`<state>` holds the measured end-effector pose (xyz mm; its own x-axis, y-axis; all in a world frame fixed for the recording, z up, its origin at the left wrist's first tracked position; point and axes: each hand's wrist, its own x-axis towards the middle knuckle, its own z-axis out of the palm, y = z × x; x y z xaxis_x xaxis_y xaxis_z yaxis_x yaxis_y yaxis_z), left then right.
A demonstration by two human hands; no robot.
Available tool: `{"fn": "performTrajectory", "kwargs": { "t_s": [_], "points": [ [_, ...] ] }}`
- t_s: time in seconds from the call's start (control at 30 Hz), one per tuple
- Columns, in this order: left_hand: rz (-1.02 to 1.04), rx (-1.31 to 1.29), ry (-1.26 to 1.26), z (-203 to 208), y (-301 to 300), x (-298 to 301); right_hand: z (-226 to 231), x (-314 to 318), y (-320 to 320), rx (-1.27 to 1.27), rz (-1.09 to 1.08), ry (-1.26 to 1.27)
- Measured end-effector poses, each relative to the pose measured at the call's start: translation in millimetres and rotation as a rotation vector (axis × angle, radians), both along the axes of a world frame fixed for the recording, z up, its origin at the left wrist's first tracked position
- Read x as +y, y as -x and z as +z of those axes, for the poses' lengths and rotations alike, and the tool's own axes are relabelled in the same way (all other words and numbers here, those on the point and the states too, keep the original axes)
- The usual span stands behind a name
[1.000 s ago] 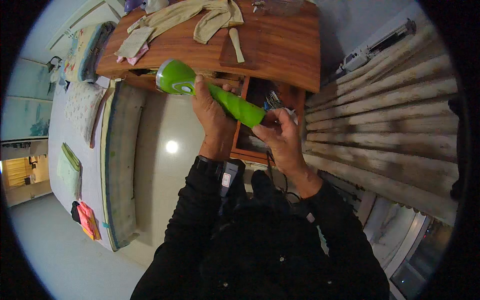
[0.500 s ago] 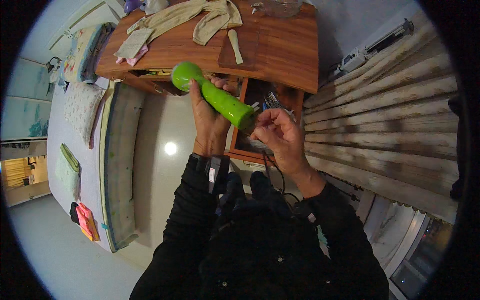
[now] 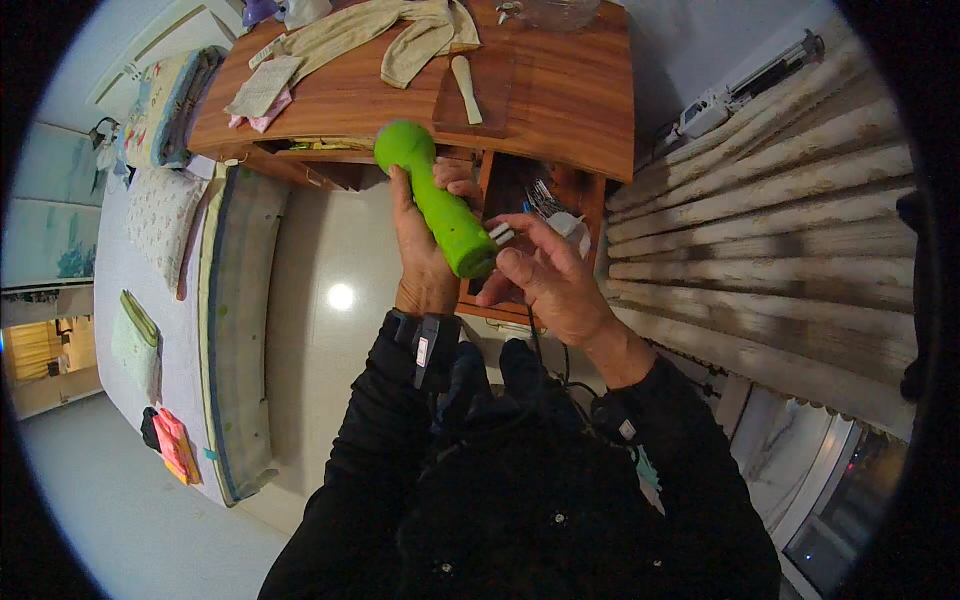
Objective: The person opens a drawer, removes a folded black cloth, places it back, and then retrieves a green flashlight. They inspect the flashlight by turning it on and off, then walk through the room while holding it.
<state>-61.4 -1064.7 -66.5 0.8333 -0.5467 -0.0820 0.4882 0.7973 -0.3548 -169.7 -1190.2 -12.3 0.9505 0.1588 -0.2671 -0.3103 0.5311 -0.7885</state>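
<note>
A bright green flashlight is tilted in front of me, its wide head up and left, its tail down and right. My left hand wraps round the barrel, thumb along the near side and fingers curled over the far side. From the tail end sticks a pair of pale plug prongs. My right hand is bent about that end, with the index finger reaching past the prongs and the thumb against the tail. Exactly where its fingertips press is partly hidden.
Below the hands an open drawer holds metal and white items. On the wooden desk lie a cream cloth and a pale-handled tool. A bed stands left, a curtain right. Dark cables hang beside my feet.
The flashlight has swung more upright, its head shifting right. My right hand's index finger has stretched out over the prongs, which now show more plainly.
</note>
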Motion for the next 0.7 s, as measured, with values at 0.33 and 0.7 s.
{"fn": "performTrajectory", "kwargs": {
  "t_s": [0.33,0.7],
  "points": [
    [-0.2,-0.102,0.143,16,13,-2,-11,-22,-17,-0.081,-0.178,0.145],
    [-0.6,-0.239,-0.603,27,56,-27,-36,-53,-34,0.258,-0.035,-0.403]
  ]
}}
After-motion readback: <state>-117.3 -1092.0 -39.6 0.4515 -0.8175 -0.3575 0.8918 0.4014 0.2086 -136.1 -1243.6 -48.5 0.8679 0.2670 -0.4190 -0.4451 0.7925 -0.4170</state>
